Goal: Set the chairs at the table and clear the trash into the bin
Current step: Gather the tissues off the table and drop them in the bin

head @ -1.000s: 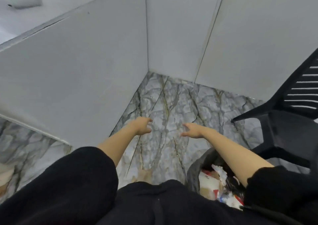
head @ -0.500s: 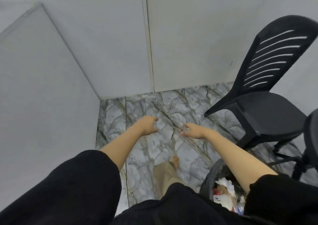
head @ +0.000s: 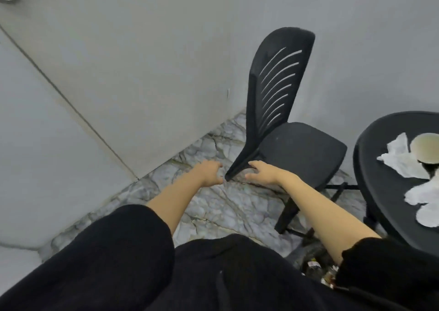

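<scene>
A black plastic chair (head: pixel 301 149) with a slatted back stands by the grey wall, its seat facing the round black table (head: pixel 377 182) at the right. My left hand (head: pixel 210 174) and my right hand (head: pixel 266 172) reach out empty, fingers loosely curled and apart, on either side of the chair's near seat corner. The right hand seems just short of the seat edge; contact is unclear. Crumpled white tissues (head: pixel 401 161) and a paper cup (head: pixel 426 147) lie on the table. The bin (head: pixel 313 260), with trash in it, peeks out under my right forearm.
Grey walls (head: pixel 142 73) meet the marble floor (head: pixel 225 206) just behind the chair, forming a tight corner at the left. More white tissue (head: pixel 425 206) lies near the table's front edge. My black sleeves and clothing fill the bottom of the view.
My view has swung right: the chair now sits centre frame and the table with its trash has come into sight. Both hands stay stretched out, now level with the chair's seat corner.
</scene>
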Demonstrator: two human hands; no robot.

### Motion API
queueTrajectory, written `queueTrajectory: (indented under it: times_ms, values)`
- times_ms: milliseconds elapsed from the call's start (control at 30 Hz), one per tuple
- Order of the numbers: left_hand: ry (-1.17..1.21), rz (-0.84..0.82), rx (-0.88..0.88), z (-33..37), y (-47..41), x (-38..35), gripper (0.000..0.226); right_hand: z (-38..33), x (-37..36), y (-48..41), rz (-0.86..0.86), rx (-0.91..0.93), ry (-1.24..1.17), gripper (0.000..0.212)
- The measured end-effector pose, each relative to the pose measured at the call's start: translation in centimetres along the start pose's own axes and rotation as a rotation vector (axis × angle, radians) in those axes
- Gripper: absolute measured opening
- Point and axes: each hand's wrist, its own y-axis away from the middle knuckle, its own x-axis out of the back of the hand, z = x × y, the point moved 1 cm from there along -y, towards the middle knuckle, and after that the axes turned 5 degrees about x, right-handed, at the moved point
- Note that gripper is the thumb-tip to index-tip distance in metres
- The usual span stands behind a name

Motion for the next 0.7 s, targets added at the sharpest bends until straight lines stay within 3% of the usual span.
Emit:
queueTrajectory:
  times_ms: [367, 567, 700]
  values:
    - [-0.288, -0.068, -0.595, 18.7, -19.9, 10.5, 0.060, 13.3, 13.3, -0.3, 0.506, -0.370, -0.311, 0.060]
    - [-0.431, -0.134, -0.916, 29.4, -23.3, 11.0, 0.057, 18.3, 13.8, 4.1, 0.736, -0.632, -0.471, 0.056]
    - [-0.508, -0.280, -1.123, 35.5, -21.6, 8.0, 0.056, 20.0, 11.5, 8.0, 0.840, -0.741, -0.485, 0.045]
